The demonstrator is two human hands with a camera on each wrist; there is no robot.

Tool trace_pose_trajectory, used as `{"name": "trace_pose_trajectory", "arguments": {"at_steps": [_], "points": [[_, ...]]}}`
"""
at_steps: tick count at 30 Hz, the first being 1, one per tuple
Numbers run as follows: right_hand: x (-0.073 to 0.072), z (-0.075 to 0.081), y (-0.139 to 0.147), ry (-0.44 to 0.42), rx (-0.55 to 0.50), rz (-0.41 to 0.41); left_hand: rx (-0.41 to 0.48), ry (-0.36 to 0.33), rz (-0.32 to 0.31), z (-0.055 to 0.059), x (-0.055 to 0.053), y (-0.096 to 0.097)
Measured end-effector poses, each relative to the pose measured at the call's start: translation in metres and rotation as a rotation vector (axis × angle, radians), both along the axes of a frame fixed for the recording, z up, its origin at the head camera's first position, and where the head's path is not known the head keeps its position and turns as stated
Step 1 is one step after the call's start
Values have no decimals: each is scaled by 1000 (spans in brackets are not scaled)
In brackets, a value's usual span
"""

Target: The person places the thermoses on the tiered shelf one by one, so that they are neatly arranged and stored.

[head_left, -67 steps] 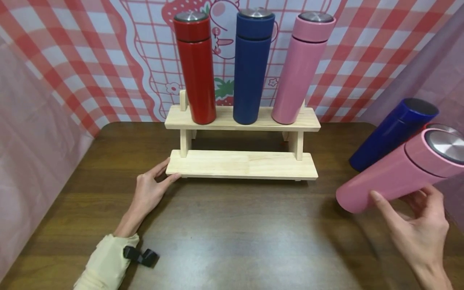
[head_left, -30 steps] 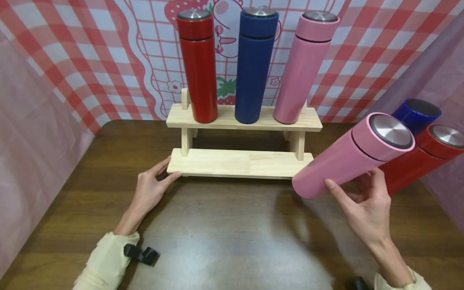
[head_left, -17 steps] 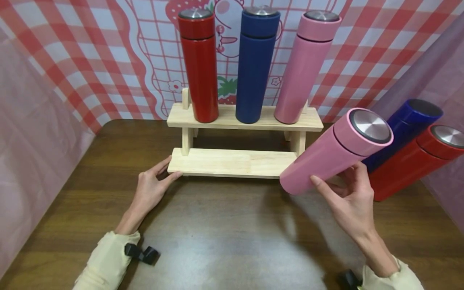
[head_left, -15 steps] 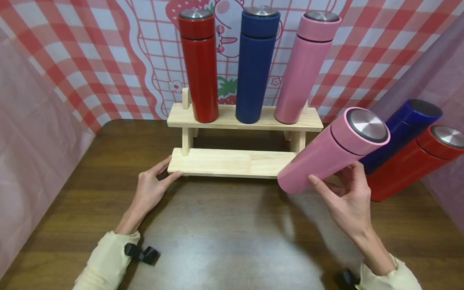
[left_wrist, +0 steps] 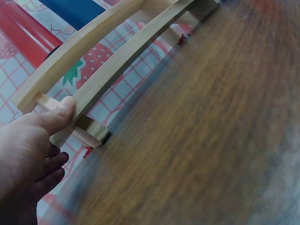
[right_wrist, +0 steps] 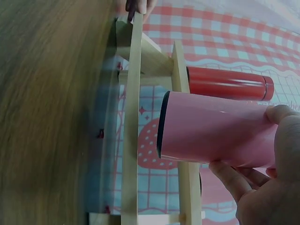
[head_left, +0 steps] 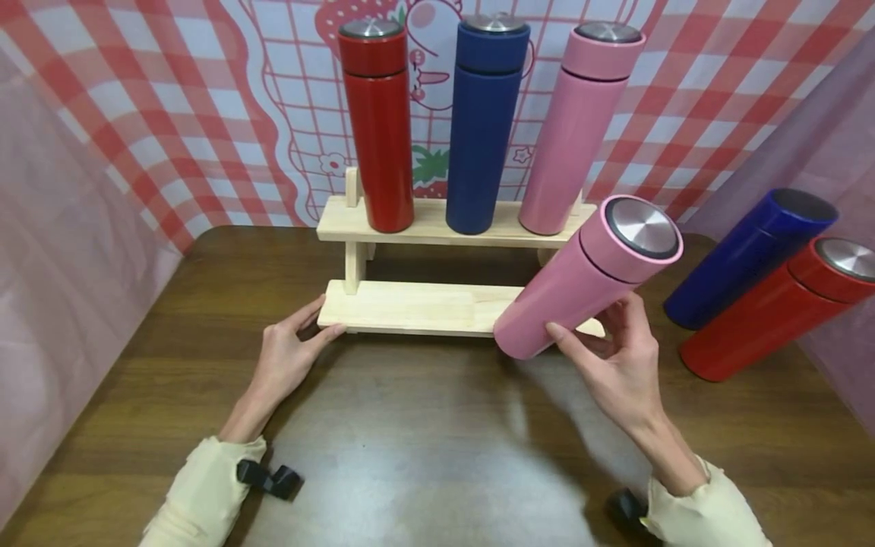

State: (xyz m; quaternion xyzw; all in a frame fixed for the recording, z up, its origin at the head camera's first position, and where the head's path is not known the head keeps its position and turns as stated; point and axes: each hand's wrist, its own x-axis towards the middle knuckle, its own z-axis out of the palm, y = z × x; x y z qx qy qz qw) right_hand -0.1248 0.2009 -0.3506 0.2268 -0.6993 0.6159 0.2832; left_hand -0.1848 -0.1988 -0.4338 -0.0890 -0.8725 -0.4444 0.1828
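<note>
Holding a pink flask [head_left: 581,285] in our right hand [head_left: 615,372], fingers curled round its lower body, we are keeping it tilted in the air, its base just above the right end of the wooden rack's [head_left: 410,308] lower shelf. Our left hand [head_left: 287,361] is resting against that shelf's left end, thumb and fingers straight on the wood. Farther right, a blue flask [head_left: 745,258] and a red flask [head_left: 766,319] are leaning by the wall. Behind, red [head_left: 376,121], blue [head_left: 481,121] and pink [head_left: 574,129] flasks are standing upright on the upper shelf.
</note>
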Motion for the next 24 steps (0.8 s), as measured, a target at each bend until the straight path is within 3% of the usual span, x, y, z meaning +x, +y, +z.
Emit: {"name": "trace_pose_trajectory", "arguments": {"at_steps": [15,24], "points": [[-14,2,-28,-31,101,-20,22,-12,-5,2,1,2],[-22,-1,-44,-36,54,36,11,-23,9,1,1,1]]}}
